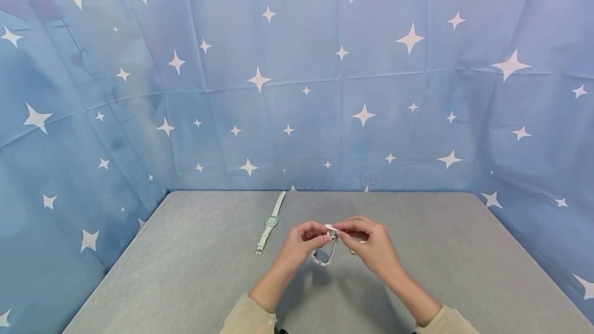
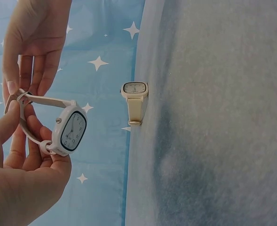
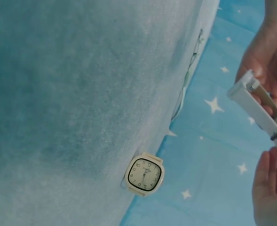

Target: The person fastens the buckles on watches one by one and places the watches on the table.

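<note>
Both hands hold a white wristwatch [image 1: 320,257] above the table, near the middle. Its strap is bent into a loop, and the squarish face with dark rim [image 2: 73,132] hangs below the fingers. My left hand [image 1: 299,245] pinches the strap between thumb and fingers, its other fingers behind the case in the left wrist view. From the other side my right hand [image 1: 373,245] pinches the strap's end section, close to the left fingertips. The fingers partly hide the buckle area. In the right wrist view the white watch [image 3: 259,107] shows edge-on between the hands.
A cream watch [image 3: 145,174] lies on the table beyond the right hand, mostly hidden by it in the head view. Left of the hands, a mint green watch [image 1: 271,220] lies stretched out. The grey table [image 1: 185,272] meets a blue star-patterned cloth [image 1: 297,107] behind.
</note>
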`<state>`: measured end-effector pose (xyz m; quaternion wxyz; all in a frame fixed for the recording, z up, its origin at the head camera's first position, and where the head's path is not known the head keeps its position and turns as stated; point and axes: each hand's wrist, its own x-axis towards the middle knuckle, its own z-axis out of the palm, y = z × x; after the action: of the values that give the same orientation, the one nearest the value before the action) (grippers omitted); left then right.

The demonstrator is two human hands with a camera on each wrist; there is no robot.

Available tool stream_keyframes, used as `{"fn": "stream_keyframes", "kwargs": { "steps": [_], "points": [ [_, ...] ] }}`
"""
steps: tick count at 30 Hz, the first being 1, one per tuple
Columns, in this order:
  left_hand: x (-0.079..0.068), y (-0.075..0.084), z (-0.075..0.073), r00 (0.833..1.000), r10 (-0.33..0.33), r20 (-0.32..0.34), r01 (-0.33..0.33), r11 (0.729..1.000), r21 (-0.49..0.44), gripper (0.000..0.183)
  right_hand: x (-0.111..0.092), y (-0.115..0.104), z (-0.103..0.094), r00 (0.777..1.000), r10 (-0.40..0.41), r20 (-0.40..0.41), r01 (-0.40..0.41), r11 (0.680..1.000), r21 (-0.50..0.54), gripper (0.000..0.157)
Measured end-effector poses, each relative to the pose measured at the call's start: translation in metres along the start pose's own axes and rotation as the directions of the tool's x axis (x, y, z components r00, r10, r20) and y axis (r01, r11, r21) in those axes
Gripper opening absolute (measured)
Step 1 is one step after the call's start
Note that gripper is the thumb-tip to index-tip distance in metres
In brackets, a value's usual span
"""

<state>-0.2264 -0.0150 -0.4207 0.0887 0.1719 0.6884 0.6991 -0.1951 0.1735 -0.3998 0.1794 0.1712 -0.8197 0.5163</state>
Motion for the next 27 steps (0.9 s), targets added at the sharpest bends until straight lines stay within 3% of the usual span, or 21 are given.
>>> {"fn": "stream_keyframes", "kwargs": {
  "steps": [13,27],
  "points": [
    [-0.0005,-0.0001,-0.0008,1.000,-0.005,-0.021,0.005,1.000,-0.030,0.026,-0.0005,-0.0010,0.0027,1.000,0.011,-0.026,-0.011,1.000,0.001,0.012],
    [-0.0003,0.0015,0.0003,0.999,-0.008,-0.053,0.007,1.000,-0.022,0.024,0.0002,-0.0016,0.0042,0.999,0.017,-0.051,-0.019,0.999,-0.040,0.020]
  ]
}}
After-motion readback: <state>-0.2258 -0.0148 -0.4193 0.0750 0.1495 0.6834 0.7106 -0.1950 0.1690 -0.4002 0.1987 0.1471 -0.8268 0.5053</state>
